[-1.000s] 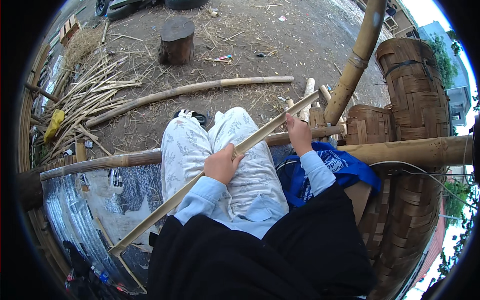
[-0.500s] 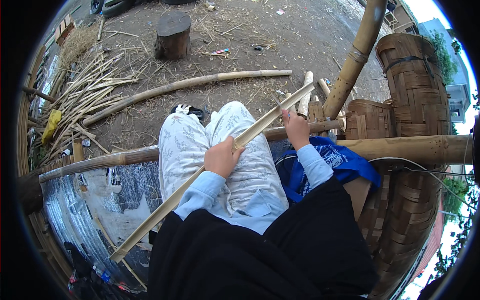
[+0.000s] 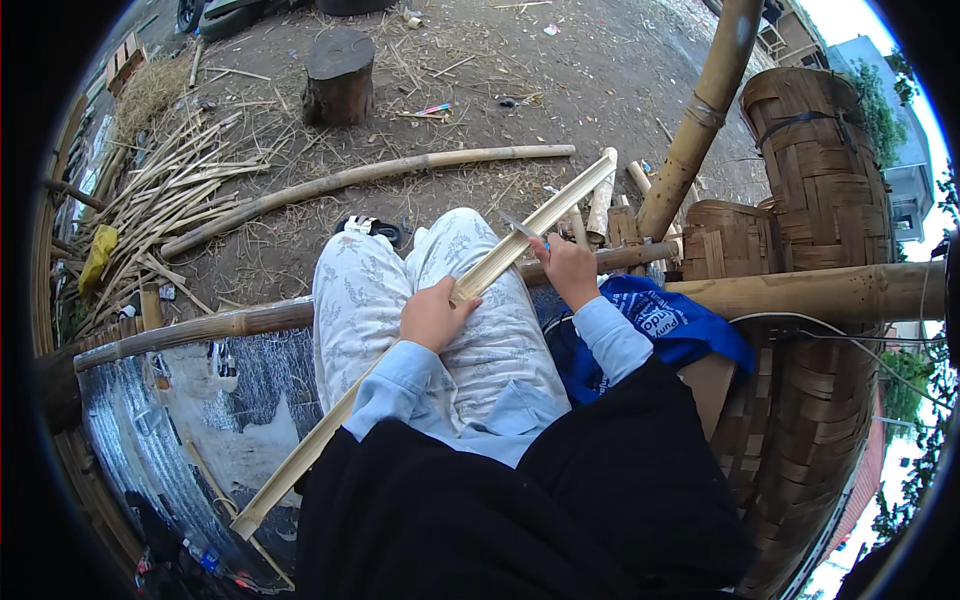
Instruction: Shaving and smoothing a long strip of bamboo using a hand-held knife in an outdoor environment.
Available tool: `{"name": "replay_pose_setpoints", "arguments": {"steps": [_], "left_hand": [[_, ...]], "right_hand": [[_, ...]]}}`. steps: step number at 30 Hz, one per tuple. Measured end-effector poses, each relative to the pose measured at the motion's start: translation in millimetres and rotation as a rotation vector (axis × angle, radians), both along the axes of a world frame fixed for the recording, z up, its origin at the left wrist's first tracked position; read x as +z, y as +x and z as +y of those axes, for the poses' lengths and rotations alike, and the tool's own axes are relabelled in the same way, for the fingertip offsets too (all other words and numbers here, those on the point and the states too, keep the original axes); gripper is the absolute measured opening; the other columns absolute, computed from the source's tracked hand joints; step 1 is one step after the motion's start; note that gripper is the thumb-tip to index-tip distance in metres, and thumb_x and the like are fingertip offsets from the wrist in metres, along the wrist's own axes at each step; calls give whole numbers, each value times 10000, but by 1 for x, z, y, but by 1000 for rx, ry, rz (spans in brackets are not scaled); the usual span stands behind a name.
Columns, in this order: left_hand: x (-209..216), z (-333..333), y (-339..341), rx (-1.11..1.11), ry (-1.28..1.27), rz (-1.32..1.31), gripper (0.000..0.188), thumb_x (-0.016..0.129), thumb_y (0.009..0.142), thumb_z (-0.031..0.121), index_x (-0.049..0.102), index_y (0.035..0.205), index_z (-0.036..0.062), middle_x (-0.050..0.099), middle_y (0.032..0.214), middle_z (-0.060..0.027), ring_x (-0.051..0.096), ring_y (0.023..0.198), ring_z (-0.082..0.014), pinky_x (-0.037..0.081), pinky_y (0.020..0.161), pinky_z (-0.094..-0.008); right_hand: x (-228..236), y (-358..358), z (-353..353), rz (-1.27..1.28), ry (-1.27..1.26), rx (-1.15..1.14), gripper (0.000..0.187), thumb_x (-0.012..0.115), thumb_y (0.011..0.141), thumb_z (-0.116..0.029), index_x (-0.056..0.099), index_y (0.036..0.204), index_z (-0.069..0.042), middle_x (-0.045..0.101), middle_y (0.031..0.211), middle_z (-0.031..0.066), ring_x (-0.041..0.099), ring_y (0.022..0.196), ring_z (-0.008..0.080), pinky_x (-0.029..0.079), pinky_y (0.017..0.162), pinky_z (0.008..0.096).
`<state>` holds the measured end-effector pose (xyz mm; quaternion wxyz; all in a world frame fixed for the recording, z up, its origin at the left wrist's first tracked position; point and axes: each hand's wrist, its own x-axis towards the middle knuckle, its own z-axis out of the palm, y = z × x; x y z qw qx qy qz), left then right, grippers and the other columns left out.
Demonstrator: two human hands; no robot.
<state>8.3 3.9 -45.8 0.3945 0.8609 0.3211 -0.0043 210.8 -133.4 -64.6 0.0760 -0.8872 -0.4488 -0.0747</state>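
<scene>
Strip [image 3: 508,248] held slantwise across the lap [image 3: 378,290].
It is clasped near its middle by the left grip [image 3: 432,315], fingers partly hidden; a knife [image 3: 519,227] is grasped by the closed right grip [image 3: 568,272], its blade crossing the strip's edge. The far end is extended past the lap over the ground [image 3: 570,75], the lower end over foil [image 3: 270,400]; the right side is bounded by a bag [image 3: 645,318] and baskets [image 3: 820,190].

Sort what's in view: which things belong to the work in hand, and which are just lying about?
In use:
Long, pale split-bamboo strip, in the left hand
Small grey-bladed knife, in the right hand

Lying about:
Blue fabric bag
Round dark-brown wooden stump
Crumpled yellow plastic
Curved tan bamboo pole
</scene>
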Motion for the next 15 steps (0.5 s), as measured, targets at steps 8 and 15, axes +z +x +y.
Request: {"name": "replay_pose_setpoints", "arguments": {"steps": [8,15], "left_hand": [[3,1,1,12,-21,11,446,636,738,470,566,801,34,623,721,-181,608,724,-359,470,648,-440],[0,3,-4,6,-46,22,478,622,738,498,569,803,28,623,744,-196,605,730,-368,468,658,-442]], "right_hand": [[-10,2,2,-83,69,8,458,444,886,-474,493,619,-104,521,462,101,567,438,293,439,390,383],[-2,-16,-1,17,56,-62,444,440,893,-456,491,648,-89,526,486,123,567,472,319,443,419,406]]}}
